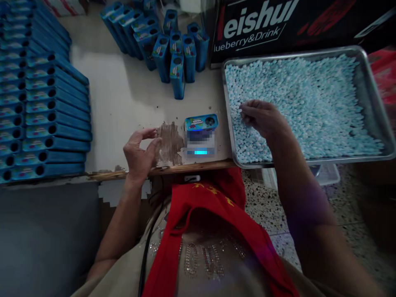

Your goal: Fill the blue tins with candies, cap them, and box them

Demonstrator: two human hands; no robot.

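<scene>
My right hand (258,116) reaches over the left part of a metal tray (390,142). Its fingers are pinched together at the surface of small pale-blue candies (309,107); whatever they hold is hidden. Resting on the table edge, my left hand (139,150) has its thumb and forefinger curved with a gap between them, holding nothing visible. Between the hands, a blue candy box (201,122) with a round opening sits on a small device (201,144) with a lit cyan display. That device is partly blurred out.
Blue boxes (55,123) are stacked in rows at the left. Several more boxes (177,76) stand upright at the back of the white table (107,107). Behind the tray is a black carton (293,29). The table's worn wooden edge (198,166) runs close to my red apron (201,198).
</scene>
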